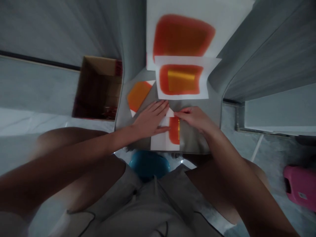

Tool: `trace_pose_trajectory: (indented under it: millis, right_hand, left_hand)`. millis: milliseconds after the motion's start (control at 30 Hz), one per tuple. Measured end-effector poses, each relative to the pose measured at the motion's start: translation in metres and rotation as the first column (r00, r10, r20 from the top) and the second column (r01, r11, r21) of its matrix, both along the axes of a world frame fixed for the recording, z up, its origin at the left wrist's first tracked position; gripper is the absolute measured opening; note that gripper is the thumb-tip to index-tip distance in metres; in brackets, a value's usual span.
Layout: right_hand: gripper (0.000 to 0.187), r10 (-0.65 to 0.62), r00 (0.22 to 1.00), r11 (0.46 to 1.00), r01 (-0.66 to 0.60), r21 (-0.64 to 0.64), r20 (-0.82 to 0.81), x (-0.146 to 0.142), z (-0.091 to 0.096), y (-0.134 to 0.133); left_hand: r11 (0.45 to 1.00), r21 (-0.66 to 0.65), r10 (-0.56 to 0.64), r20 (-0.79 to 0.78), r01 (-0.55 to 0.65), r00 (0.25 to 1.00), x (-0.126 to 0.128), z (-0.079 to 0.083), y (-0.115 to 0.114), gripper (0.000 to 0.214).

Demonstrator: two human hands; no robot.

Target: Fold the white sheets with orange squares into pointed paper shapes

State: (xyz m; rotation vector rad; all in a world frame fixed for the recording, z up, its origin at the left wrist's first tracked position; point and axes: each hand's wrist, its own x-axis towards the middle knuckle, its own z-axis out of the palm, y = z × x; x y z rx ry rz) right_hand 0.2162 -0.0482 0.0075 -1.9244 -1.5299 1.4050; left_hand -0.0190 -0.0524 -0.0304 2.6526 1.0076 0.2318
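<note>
A sheet of white paper with an orange-red patch [173,133] lies partly folded near the front edge of a grey seat. My left hand [153,118] rests flat on it with fingers stretched out, hiding part of the sheet. At the top of this paper, a small white triangular flap stands between my two hands. My right hand [191,117] is closed, pinching the flap's right corner between thumb and fingertips. Left of my left hand lies a folded orange paper piece [139,95] with white corners.
Behind my hands lies a white sheet with a red and yellow patch [181,80]; a larger such sheet [184,36] leans behind it. An open cardboard box [96,87] stands at left. Below the seat shows a blue basin [149,164]; a pink plastic object [301,187] sits far right.
</note>
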Motion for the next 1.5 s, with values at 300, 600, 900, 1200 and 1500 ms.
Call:
trace_pose_trajectory:
  millis: [300,600,900,1200,1500]
  right_hand:
    - [0.030,0.039,0.999,0.999,-0.039,-0.021,-0.008,-0.003,0.004,0.002]
    - [0.025,0.037,0.986,0.999,-0.040,-0.016,-0.163,0.000,0.007,-0.005]
    - [0.029,0.160,0.967,0.985,-0.169,-0.028,-0.197,0.007,0.016,-0.015]
    - [0.033,0.218,0.948,0.972,-0.232,-0.037,-0.234,0.004,0.008,-0.020]
    - [0.033,0.160,0.952,0.983,-0.178,-0.045,-0.260,-0.007,0.010,-0.024]
  left_hand:
    - [1.000,-0.013,0.010,0.015,-0.010,1.000,0.000,-0.003,0.000,0.093]
    - [0.987,-0.102,0.148,0.313,-0.122,0.938,0.004,0.030,0.013,0.061]
    - [0.870,-0.489,0.083,0.255,0.054,0.963,-0.002,0.059,0.046,0.029]
    - [0.765,-0.641,0.117,0.236,0.064,0.965,0.005,0.048,0.051,0.032]
    - [0.690,-0.710,0.085,0.276,0.143,0.957,-0.001,0.041,0.053,0.042]
